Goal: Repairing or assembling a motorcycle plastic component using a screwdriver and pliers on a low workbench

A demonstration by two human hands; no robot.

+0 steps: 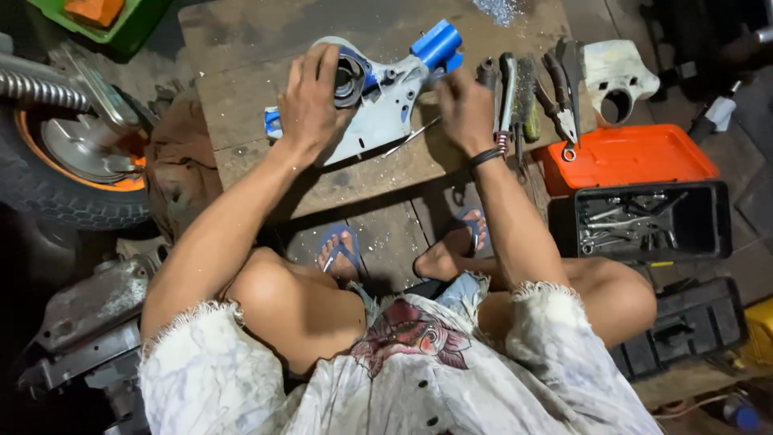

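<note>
Head view looks straight down on a grey metal housing (386,105) with blue-painted ends, lying flat on a low wooden board (241,72) in front of the seated person. Everything else is easiest placed from that housing.

The left hand (312,101) is spread over the housing's round end, fingers wrapped down around a dark ring-shaped part (349,79) seated there; the grip looks like a brace, pinning the piece to the board so it does not slide. The right hand (465,109) is closed at the housing's right edge, just below the blue tube end (437,44). A thin metal rod (411,137) runs from under that hand along the housing's lower edge, but whether the fingers actually clasp it, I cannot tell.

Just right of the housing, a row of hand tools (531,93) lies side by side on the board, pliers and a brush among them, within easy reach of the right hand. Farther right sit a white plastic cover (616,76), an orange lid (628,153) and an open black toolbox (708,221) holding wrenches. Well left of the housing stands a wheel with an orange rim (76,173). Below the housing, the person's feet in blue sandals (342,250) rest on the ground.
</note>
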